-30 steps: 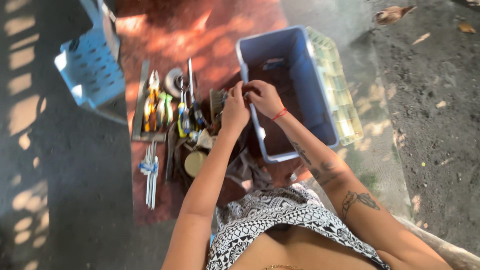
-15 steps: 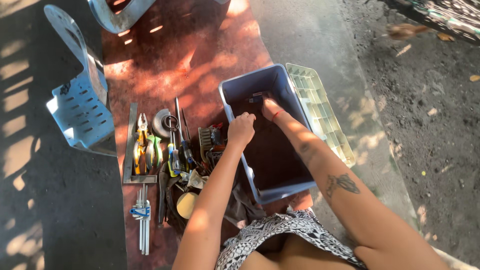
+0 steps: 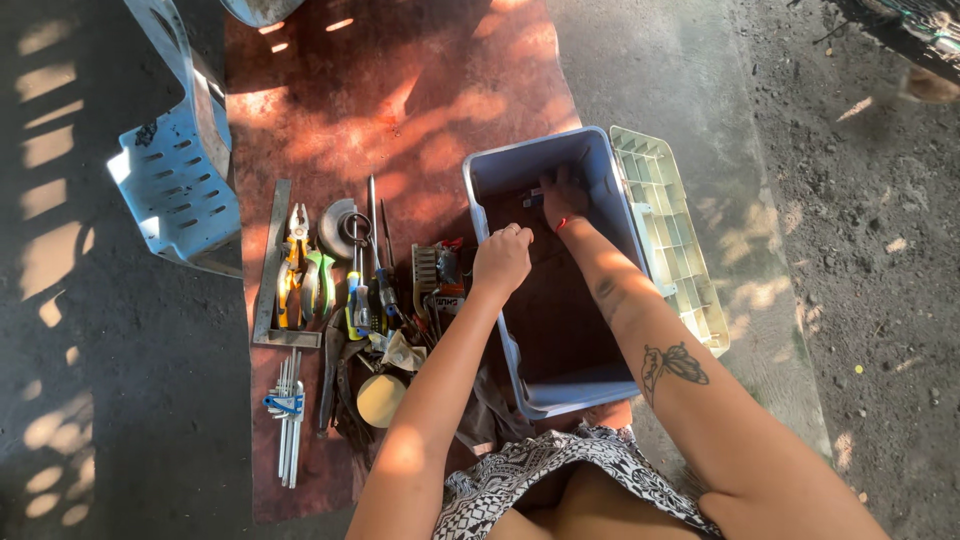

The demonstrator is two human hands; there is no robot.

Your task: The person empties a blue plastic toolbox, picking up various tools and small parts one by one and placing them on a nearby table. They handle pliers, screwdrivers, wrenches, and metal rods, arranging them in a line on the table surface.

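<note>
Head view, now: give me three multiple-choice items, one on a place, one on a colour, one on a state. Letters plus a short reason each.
1. Where is the right hand?
A. Inside the bin, at its far end
B. On the row of tools
C. On the stool

2. What colour is the bin?
A. Red
B. Blue
C. Yellow

3. How is the left hand?
A. Spread flat on the mat
B. Gripping the pliers
C. Loosely curled at the bin's left rim

Answers:
1 A: the right forearm runs into the bin and the hand lies on its dark floor at the far end.
2 B: its rim and walls show blue, next to the pale green compartment tray.
3 C: the fingers are bent inward over the rim; whether they hold anything cannot be told. The pliers lie untouched on the reddish mat.
</note>
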